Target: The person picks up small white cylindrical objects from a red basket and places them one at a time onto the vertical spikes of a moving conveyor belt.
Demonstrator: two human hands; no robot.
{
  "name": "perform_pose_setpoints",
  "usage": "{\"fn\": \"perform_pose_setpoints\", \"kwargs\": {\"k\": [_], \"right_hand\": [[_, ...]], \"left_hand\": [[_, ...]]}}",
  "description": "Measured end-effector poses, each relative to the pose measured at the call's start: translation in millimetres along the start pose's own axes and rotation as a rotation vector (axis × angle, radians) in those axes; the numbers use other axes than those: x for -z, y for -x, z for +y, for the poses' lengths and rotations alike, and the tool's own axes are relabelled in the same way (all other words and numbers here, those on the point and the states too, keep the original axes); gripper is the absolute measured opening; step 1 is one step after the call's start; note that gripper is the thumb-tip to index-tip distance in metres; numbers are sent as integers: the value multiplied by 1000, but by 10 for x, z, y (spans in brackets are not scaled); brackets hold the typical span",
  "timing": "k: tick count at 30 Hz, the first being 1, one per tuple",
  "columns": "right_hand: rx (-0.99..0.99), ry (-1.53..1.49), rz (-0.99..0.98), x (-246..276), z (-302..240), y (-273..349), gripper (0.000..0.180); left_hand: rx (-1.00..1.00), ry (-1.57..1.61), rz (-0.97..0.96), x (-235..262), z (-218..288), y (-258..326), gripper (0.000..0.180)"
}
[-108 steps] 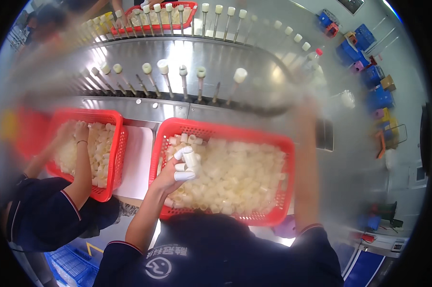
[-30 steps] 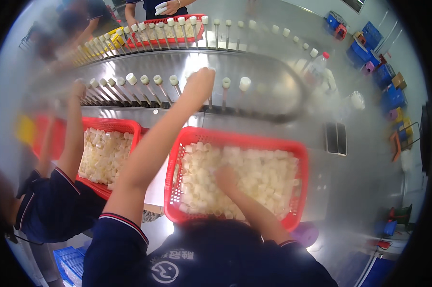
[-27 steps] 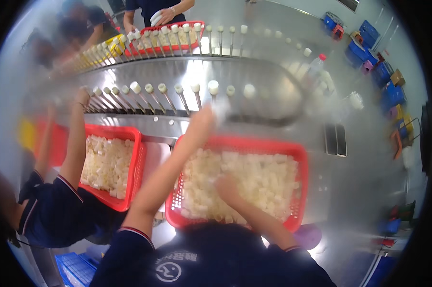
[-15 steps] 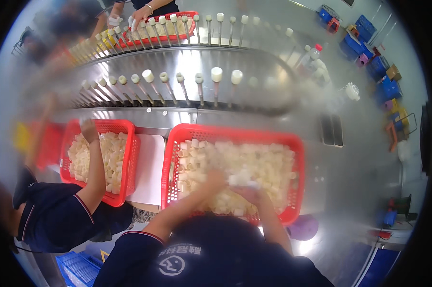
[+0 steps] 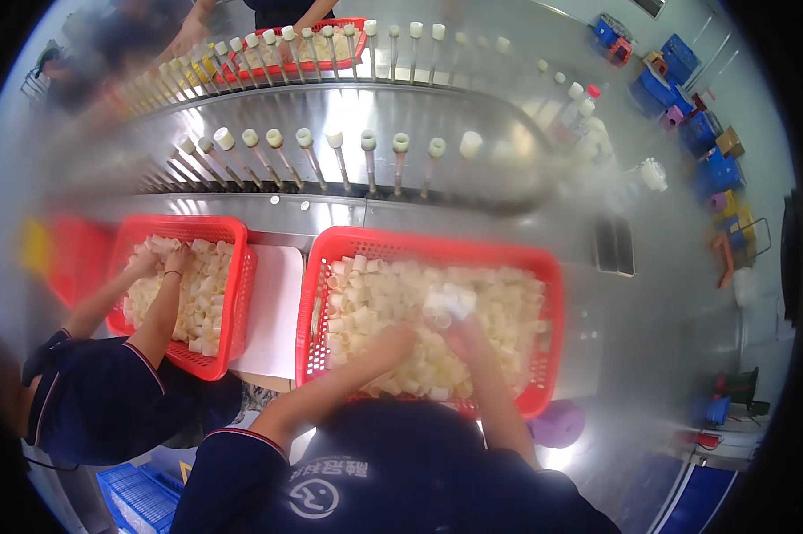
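A red perforated basket [image 5: 305, 343] in front of me is filled with short, cream-white hollow cylinders [image 5: 357, 294]. My left hand [image 5: 396, 343] is low among the cylinders near the basket's middle; its fingers are blurred and hidden. Just to its right, my right hand [image 5: 460, 335] is curled around a few brighter white cylinders [image 5: 450, 301], held above the heap. Haze over this part blurs its fingertips. Beyond the basket, upright metal rods [image 5: 370, 165] carry similar cylinders on their tops.
To my left, a co-worker's hands [image 5: 172, 258] are in another red basket [image 5: 238, 303] of cylinders. A white sheet [image 5: 275, 307] lies between the baskets. A far rod row [image 5: 392, 58] passes a third basket [image 5: 363, 44]. A dark two-part tray [image 5: 615, 242] lies right; a bottle stands behind.
My right hand has moved slightly away from me with the white cylinders; my left stays close by. The rods have shifted rightward. The co-worker's hands have come together in the left basket.
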State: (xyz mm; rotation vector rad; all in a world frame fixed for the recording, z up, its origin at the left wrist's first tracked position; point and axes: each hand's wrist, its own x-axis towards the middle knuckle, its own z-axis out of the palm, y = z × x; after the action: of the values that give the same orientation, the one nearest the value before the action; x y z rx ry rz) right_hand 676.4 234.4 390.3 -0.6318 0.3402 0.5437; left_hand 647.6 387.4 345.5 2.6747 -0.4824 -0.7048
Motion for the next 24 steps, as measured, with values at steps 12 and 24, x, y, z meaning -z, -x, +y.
{"fn": "perform_pose_setpoints", "kwargs": {"k": [12, 24], "right_hand": [[15, -13, -67, -39, -51, 1, 31], [76, 14, -50, 70, -27, -90, 30]], "left_hand": [[180, 1555, 126, 532, -489, 361, 22], [134, 2225, 162, 880, -404, 466, 30]]}}
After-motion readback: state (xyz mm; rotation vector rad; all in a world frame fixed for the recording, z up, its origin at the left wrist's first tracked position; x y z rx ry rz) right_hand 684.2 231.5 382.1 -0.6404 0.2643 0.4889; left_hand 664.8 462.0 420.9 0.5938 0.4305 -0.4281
